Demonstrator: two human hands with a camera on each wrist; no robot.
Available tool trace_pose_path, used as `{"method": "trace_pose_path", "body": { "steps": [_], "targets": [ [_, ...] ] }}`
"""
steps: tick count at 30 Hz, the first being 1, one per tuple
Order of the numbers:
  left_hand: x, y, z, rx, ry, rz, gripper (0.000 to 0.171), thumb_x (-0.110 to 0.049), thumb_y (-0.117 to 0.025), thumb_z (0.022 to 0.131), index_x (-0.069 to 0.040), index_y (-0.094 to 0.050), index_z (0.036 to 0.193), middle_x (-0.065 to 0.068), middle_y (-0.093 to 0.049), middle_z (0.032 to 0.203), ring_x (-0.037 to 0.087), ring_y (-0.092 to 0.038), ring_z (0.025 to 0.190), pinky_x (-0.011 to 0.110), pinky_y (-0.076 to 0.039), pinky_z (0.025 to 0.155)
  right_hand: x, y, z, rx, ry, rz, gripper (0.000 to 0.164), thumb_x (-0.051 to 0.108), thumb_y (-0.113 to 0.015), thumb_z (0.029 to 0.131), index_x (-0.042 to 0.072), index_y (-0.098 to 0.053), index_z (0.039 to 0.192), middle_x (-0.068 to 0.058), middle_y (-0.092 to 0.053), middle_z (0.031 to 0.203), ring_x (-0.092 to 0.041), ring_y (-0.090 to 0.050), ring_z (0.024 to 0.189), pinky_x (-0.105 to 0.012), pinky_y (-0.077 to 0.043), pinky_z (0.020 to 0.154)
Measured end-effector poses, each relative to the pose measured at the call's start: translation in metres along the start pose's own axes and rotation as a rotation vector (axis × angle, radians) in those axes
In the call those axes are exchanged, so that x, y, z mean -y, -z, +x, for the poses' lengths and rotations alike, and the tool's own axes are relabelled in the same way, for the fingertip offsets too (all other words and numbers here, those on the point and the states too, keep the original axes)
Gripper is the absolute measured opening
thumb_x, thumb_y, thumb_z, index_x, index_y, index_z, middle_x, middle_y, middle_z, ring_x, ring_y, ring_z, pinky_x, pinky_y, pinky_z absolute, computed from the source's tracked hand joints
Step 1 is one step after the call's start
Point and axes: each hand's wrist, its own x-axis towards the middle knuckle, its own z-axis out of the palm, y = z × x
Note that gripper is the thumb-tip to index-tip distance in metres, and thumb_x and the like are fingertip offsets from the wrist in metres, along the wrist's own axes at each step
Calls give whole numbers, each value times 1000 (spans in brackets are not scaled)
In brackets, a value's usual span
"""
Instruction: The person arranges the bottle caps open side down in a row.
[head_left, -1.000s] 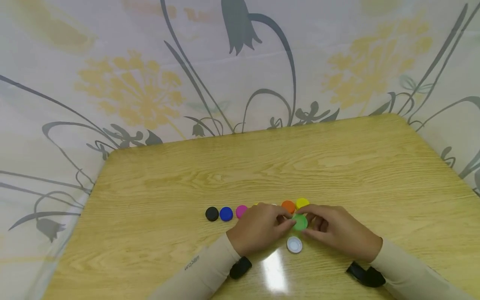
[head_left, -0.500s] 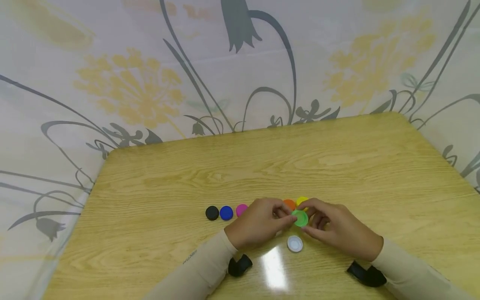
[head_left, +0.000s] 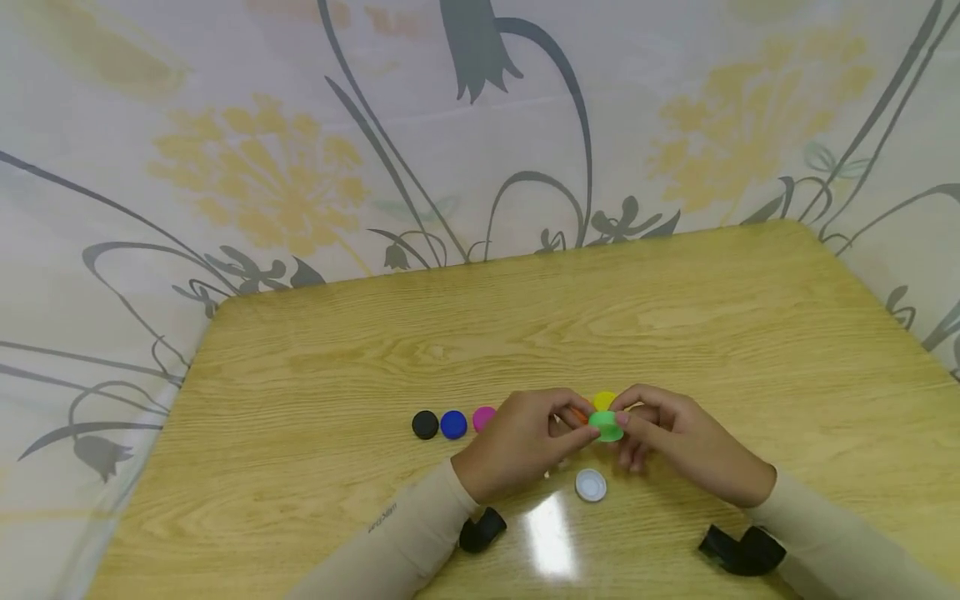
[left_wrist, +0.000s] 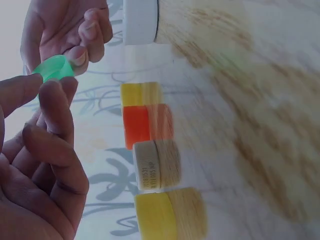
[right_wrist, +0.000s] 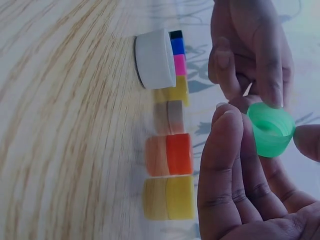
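Note:
A green bottle cap is held above the table between both hands, its hollow side showing in the right wrist view. My left hand pinches it from the left with thumb and fingers. From the other side my right hand pinches it too, thumb at its edge. Just below the hands a white cap lies on the table with its inner side up. Behind them a row of caps stands: black, blue, pink, yellow, white, orange and another yellow cap.
The wood-grain table reaches back to a flower-patterned cloth behind and at both sides. Black straps circle the wrists. In the head view the left hand hides part of the row.
The green cap has risen from near the table and tilted so its side faces the head camera. My right hand has shifted its hold, the thumb now higher on the cap.

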Motion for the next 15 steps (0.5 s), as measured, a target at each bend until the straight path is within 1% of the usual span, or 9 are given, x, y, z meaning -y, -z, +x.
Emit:
{"method": "trace_pose_path", "body": {
  "steps": [3,6,9,15],
  "targets": [
    [-2,1,-1,-13,-21,47,21,-29,-68,96,-15,-70,111,-8,-74,95,-3,-54,58,18,-48,53,0,0,1,0,-5,4,23,16,-46,107,-4,-54,117,-16,-71,91,-24,-70,78,-39,-59,67],
    [-2,1,-1,-22,-39,85,21,-28,-68,96,-14,-70,112,-7,-75,96,-4,-53,58,16,-46,52,-1,0,1,-2,-7,-4,23,16,-47,107,-3,-55,117,-18,-71,93,-23,-70,80,-39,-59,68],
    [-2,1,-1,-25,-54,105,21,-27,-68,96,-14,-70,112,-7,-75,96,-5,-52,57,15,-46,52,-1,1,2,-2,-5,-10,22,16,-48,107,-2,-56,116,-19,-71,95,-23,-70,81,-39,-59,69],
    [-3,1,-2,-39,-90,138,21,-27,-68,96,-14,-70,113,-8,-75,94,-7,-52,57,14,-46,52,-1,1,2,3,21,-9,21,14,-48,106,-4,-55,116,-18,-72,98,-23,-71,85,-38,-59,71]
  ]
}}
